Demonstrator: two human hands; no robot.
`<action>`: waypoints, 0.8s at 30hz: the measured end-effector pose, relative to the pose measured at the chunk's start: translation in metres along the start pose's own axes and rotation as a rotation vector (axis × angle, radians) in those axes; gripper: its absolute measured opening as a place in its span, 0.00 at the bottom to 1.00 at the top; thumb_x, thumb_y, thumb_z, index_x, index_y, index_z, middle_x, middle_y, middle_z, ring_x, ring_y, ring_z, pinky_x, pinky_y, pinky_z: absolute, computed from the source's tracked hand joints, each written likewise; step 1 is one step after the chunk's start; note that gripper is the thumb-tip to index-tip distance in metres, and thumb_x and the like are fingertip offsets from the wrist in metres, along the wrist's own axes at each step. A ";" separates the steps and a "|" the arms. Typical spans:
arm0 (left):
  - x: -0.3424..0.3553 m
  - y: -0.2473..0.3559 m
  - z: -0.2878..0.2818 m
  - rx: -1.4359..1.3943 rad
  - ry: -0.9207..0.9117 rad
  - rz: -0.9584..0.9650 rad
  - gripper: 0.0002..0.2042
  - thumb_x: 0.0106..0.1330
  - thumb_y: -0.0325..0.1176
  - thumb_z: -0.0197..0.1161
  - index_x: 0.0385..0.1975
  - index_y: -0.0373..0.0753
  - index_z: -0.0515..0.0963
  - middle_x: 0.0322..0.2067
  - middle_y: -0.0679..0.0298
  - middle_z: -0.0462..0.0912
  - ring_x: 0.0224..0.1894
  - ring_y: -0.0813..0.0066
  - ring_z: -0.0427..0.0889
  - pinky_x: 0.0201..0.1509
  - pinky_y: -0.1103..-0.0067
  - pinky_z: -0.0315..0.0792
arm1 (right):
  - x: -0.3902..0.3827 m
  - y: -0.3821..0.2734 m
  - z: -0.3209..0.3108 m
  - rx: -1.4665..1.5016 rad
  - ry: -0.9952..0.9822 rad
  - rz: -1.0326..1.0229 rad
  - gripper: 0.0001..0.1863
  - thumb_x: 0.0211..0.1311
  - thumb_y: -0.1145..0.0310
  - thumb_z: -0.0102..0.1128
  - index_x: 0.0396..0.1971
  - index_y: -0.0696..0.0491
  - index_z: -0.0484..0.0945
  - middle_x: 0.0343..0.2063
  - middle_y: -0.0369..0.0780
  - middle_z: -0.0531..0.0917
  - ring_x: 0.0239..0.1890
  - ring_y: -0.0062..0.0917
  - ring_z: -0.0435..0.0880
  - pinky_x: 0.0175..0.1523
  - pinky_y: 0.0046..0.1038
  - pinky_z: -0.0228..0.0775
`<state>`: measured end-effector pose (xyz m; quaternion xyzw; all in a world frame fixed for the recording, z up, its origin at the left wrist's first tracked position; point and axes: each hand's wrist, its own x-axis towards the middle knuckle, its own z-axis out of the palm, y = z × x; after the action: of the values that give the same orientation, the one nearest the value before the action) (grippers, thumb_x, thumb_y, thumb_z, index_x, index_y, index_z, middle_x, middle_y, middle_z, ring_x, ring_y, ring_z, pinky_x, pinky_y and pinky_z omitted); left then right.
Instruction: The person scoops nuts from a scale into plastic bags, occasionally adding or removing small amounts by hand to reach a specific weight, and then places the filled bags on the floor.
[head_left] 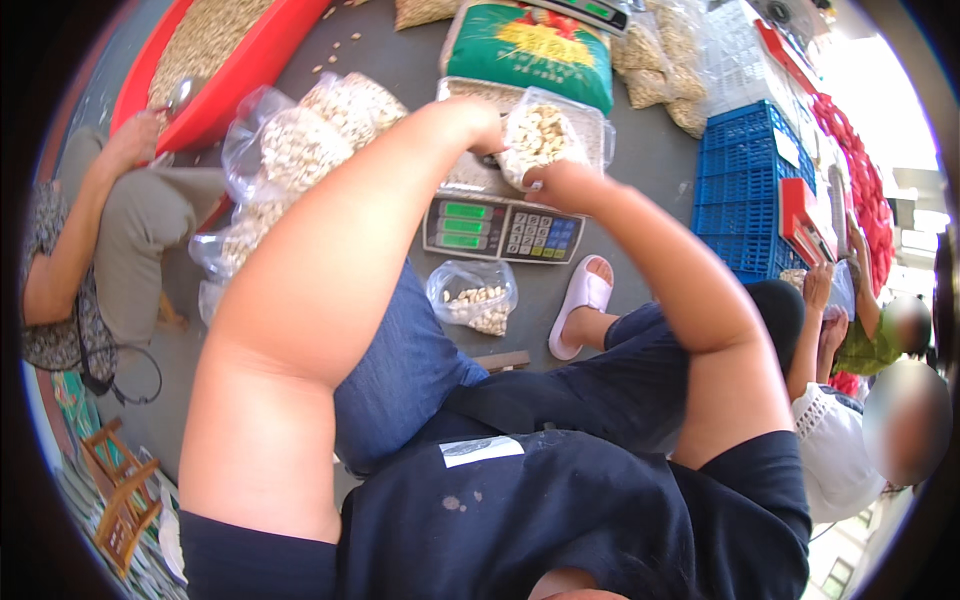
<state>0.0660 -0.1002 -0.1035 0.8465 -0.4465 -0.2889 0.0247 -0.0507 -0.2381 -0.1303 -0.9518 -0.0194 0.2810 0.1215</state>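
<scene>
The plastic bag (514, 164) of pale nuts (540, 132) is sitting between the hands, over the weighing scale (505, 228), its open mouth facing up. The right hand (562, 186) is pinching its near rim; the left hand (482, 124) is bordering its left side, fingers hidden, so I'm not telling whether they're gripping.

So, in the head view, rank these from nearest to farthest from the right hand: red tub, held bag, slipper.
1. Held bag, touching the right hand.
2. Slipper, below that hand in view.
3. Red tub, far upper left.
</scene>
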 end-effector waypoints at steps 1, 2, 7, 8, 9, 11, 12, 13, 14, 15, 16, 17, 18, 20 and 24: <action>0.021 -0.005 0.009 0.005 0.067 -0.004 0.22 0.53 0.50 0.52 0.29 0.33 0.76 0.27 0.52 0.77 0.30 0.60 0.77 0.35 0.72 0.71 | -0.005 0.014 -0.026 -0.070 0.059 -0.030 0.14 0.48 0.60 0.51 0.37 0.45 0.73 0.31 0.43 0.77 0.35 0.36 0.75 0.39 0.34 0.66; 0.027 0.011 0.001 -0.043 -0.062 -0.245 0.20 0.52 0.49 0.54 0.38 0.41 0.74 0.42 0.59 0.73 0.44 0.64 0.72 0.46 0.73 0.66 | -0.011 0.024 -0.048 -0.192 0.006 0.026 0.16 0.49 0.61 0.51 0.41 0.44 0.70 0.33 0.43 0.77 0.35 0.36 0.75 0.39 0.34 0.66; 0.063 0.035 0.010 -0.206 0.005 -0.504 0.21 0.52 0.49 0.53 0.43 0.44 0.72 0.44 0.65 0.72 0.48 0.70 0.70 0.45 0.77 0.66 | -0.034 0.065 -0.058 -0.125 -0.277 0.210 0.37 0.46 0.55 0.55 0.57 0.36 0.48 0.39 0.47 0.74 0.38 0.35 0.75 0.39 0.35 0.67; 0.077 0.039 0.022 -0.201 0.000 -0.478 0.21 0.52 0.49 0.53 0.41 0.42 0.72 0.44 0.62 0.72 0.47 0.68 0.71 0.45 0.75 0.65 | -0.029 0.092 -0.025 -0.140 -0.163 0.159 0.32 0.46 0.56 0.54 0.54 0.37 0.54 0.38 0.46 0.75 0.37 0.35 0.75 0.39 0.34 0.67; 0.087 0.036 0.033 -0.198 -0.007 -0.480 0.21 0.52 0.49 0.52 0.40 0.40 0.72 0.44 0.60 0.72 0.46 0.66 0.71 0.46 0.73 0.65 | -0.017 0.113 0.003 -0.156 -0.051 0.081 0.28 0.47 0.58 0.54 0.52 0.39 0.60 0.36 0.44 0.76 0.37 0.34 0.75 0.39 0.34 0.67; 0.106 0.032 0.049 -0.204 0.028 -0.503 0.19 0.51 0.44 0.52 0.39 0.40 0.73 0.43 0.59 0.72 0.45 0.65 0.72 0.44 0.73 0.66 | -0.003 0.124 0.017 -0.053 0.050 0.076 0.18 0.46 0.60 0.53 0.41 0.44 0.70 0.31 0.42 0.76 0.36 0.34 0.75 0.38 0.34 0.67; 0.109 0.028 0.054 -0.204 0.040 -0.526 0.18 0.51 0.42 0.52 0.39 0.39 0.73 0.42 0.59 0.73 0.44 0.64 0.72 0.44 0.73 0.66 | 0.005 0.125 0.025 0.005 0.095 0.063 0.14 0.46 0.61 0.52 0.35 0.46 0.74 0.29 0.41 0.77 0.36 0.34 0.75 0.38 0.34 0.66; 0.105 0.030 0.047 -0.207 0.072 -0.486 0.16 0.51 0.39 0.51 0.37 0.39 0.74 0.40 0.58 0.74 0.43 0.64 0.73 0.43 0.73 0.67 | 0.008 0.125 0.024 0.028 0.181 -0.017 0.11 0.45 0.62 0.52 0.30 0.49 0.75 0.27 0.42 0.77 0.34 0.34 0.74 0.37 0.34 0.66; 0.104 0.035 0.039 -0.212 0.104 -0.448 0.14 0.50 0.36 0.51 0.35 0.39 0.75 0.39 0.57 0.75 0.42 0.63 0.74 0.41 0.73 0.68 | 0.006 0.128 0.017 0.052 0.265 -0.098 0.08 0.44 0.63 0.52 0.24 0.51 0.75 0.25 0.42 0.76 0.33 0.35 0.74 0.36 0.34 0.66; 0.102 0.042 0.025 -0.194 0.138 -0.400 0.13 0.50 0.36 0.50 0.33 0.39 0.75 0.37 0.56 0.75 0.41 0.63 0.74 0.41 0.73 0.68 | 0.003 0.131 0.006 0.076 0.349 -0.191 0.08 0.44 0.65 0.52 0.18 0.53 0.75 0.23 0.42 0.76 0.32 0.35 0.74 0.35 0.34 0.65; 0.101 0.051 0.007 -0.174 0.175 -0.356 0.12 0.51 0.36 0.50 0.32 0.38 0.76 0.36 0.56 0.76 0.40 0.63 0.75 0.41 0.73 0.68 | -0.010 0.135 -0.006 0.192 0.478 -0.207 0.08 0.43 0.67 0.53 0.16 0.56 0.73 0.20 0.43 0.74 0.29 0.36 0.72 0.33 0.34 0.64; 0.099 0.059 -0.013 -0.245 0.225 -0.373 0.12 0.52 0.37 0.49 0.29 0.38 0.76 0.35 0.56 0.76 0.38 0.62 0.75 0.40 0.71 0.68 | -0.027 0.138 -0.020 0.313 0.601 -0.280 0.07 0.43 0.70 0.52 0.13 0.57 0.71 0.16 0.43 0.72 0.25 0.36 0.70 0.31 0.34 0.62; 0.091 0.068 -0.032 -0.363 0.251 -0.372 0.13 0.53 0.40 0.49 0.28 0.38 0.76 0.31 0.56 0.77 0.36 0.61 0.76 0.38 0.71 0.69 | -0.043 0.147 -0.027 0.324 0.678 -0.250 0.08 0.43 0.73 0.52 0.10 0.57 0.69 0.13 0.42 0.68 0.22 0.33 0.67 0.29 0.31 0.60; 0.103 0.054 -0.037 -0.329 0.520 -0.287 0.16 0.54 0.45 0.49 0.24 0.37 0.75 0.24 0.57 0.77 0.28 0.61 0.76 0.33 0.72 0.69 | -0.072 0.155 -0.043 0.459 0.809 -0.083 0.14 0.51 0.71 0.49 0.09 0.57 0.66 0.14 0.37 0.65 0.20 0.23 0.65 0.27 0.22 0.56; 0.045 0.016 -0.085 -0.529 0.764 -0.266 0.17 0.50 0.49 0.56 0.24 0.39 0.75 0.21 0.61 0.77 0.25 0.75 0.76 0.29 0.78 0.68 | -0.116 0.174 -0.065 0.355 0.932 -0.066 0.15 0.54 0.71 0.46 0.10 0.59 0.64 0.13 0.37 0.64 0.21 0.22 0.63 0.28 0.20 0.54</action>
<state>0.1174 -0.1628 -0.0496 0.9066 -0.2044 -0.0617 0.3640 -0.1189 -0.4332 -0.0580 -0.9396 0.0551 -0.1792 0.2862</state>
